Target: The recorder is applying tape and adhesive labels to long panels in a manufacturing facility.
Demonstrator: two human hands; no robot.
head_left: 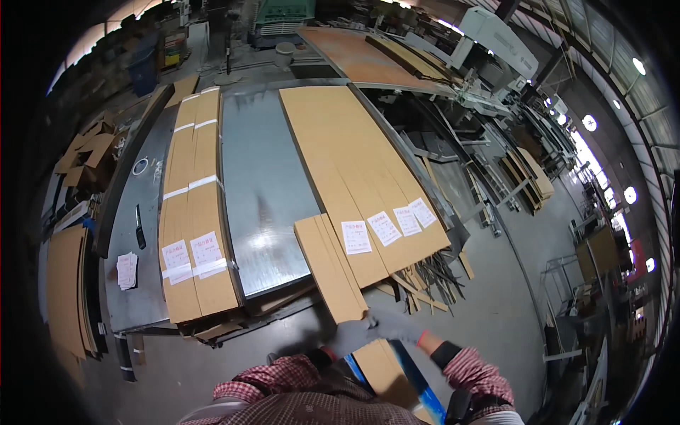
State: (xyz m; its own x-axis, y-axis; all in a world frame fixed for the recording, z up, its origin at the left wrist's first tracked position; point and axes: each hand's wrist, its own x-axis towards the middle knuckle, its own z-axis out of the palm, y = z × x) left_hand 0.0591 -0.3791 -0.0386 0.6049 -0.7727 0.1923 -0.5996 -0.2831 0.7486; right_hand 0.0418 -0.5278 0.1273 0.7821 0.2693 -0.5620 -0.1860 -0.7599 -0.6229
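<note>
A long, narrow cardboard piece (pixel 329 265) lies partly on the table's near right edge and runs back toward my body. Beneath my gloves it carries on as a lower cardboard length (pixel 384 368) with blue strips beside it. My left hand (pixel 348 338), in a grey glove, is closed on the cardboard from the left. From the right, my right hand (pixel 398 327), gloved alike, meets it with its fingers closed at the same spot. The gloves overlap, so some fingertips are hidden. Just beyond lie wide cardboard-covered panels (pixel 340 163) bearing white labels (pixel 355 236) with red print.
On the metal table (pixel 262 177), taped cardboard packs (pixel 191 163) stand left of centre. Farther left are a black-handled tool (pixel 139 227), a label stack (pixel 127 270) and a tape roll (pixel 140 166). Dark offcut strips (pixel 435 280) hang beyond the right edge.
</note>
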